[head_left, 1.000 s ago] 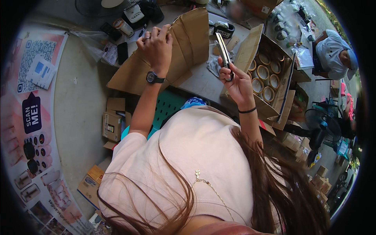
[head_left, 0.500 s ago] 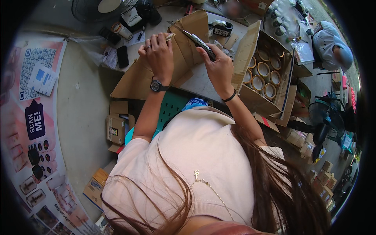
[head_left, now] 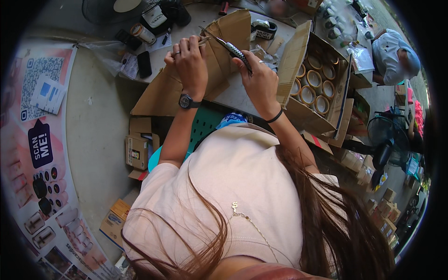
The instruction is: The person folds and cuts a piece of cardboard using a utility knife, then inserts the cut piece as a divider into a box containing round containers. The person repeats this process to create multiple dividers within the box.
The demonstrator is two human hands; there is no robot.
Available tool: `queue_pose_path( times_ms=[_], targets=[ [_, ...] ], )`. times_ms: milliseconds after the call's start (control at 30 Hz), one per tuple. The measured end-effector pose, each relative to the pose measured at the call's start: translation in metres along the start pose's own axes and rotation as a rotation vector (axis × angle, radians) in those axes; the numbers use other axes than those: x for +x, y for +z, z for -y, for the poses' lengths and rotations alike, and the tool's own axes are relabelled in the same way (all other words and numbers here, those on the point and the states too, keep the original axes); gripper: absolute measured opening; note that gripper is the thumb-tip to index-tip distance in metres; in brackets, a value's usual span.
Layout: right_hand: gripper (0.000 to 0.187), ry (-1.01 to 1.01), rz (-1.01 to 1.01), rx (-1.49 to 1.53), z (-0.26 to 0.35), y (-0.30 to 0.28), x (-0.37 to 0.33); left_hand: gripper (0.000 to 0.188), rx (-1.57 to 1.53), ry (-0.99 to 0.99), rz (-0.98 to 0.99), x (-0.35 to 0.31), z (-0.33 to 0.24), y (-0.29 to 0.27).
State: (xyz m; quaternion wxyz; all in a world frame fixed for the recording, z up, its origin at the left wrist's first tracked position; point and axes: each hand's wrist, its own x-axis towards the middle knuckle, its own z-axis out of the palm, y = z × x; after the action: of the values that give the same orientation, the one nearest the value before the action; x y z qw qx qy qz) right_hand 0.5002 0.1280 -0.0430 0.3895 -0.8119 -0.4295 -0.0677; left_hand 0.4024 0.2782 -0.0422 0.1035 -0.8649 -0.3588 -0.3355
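Observation:
A large folded piece of brown cardboard [head_left: 156, 95] stands tilted on the table in front of me. My left hand [head_left: 192, 65], with a watch at its wrist, is closed on the cardboard's upper edge. In my right hand [head_left: 262, 84] is a box cutter [head_left: 236, 52] with a silver and black handle. Its blade is out and points up and left, close to the cardboard edge beside my left fingers. Whether the blade touches the cardboard, I cannot tell.
To the right, an open carton [head_left: 343, 112] holds several round-rimmed jars [head_left: 308, 94]. A phone [head_left: 144, 64], a jar [head_left: 142, 33] and a tape roll [head_left: 263, 30] lie on the table [head_left: 233, 100]. A fan [head_left: 385, 149] stands at right; farther off is another person [head_left: 394, 56].
My right hand has shifted slightly, and the box cutter's handle has tilted and moved a little left. My left hand keeps its hold on the cardboard.

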Motion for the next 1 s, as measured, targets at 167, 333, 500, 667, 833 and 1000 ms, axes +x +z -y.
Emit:
queue_pose_path(
  times_ms=[167, 333, 500, 667, 833, 1000],
  targets=[
    [0.028, -0.017, 0.069, -0.019, -0.002, -0.003, 0.002, 0.025, -0.047, 0.041, -0.013, 0.003, 0.010, 0.003],
    [0.031, 0.031, 0.162, -0.071, 0.002, 0.006, -0.004, 0.024, -0.126, 0.141, -0.026, 0.011, 0.025, 0.013],
    [0.026, 0.003, 0.199, -0.084, 0.007, 0.013, -0.003, 0.019, -0.251, 0.237, 0.042, 0.020, 0.037, 0.015],
    [0.026, -0.035, 0.173, -0.016, -0.003, 0.024, 0.007, 0.023, -0.335, 0.260, 0.052, 0.016, 0.034, 0.013],
    [0.028, -0.067, 0.209, -0.021, -0.006, 0.022, 0.014, 0.026, -0.284, 0.259, 0.033, 0.014, 0.029, 0.009],
    [0.033, -0.027, 0.296, -0.177, 0.000, -0.003, 0.006, 0.023, -0.316, 0.252, 0.041, 0.015, 0.029, 0.013]
  ],
)
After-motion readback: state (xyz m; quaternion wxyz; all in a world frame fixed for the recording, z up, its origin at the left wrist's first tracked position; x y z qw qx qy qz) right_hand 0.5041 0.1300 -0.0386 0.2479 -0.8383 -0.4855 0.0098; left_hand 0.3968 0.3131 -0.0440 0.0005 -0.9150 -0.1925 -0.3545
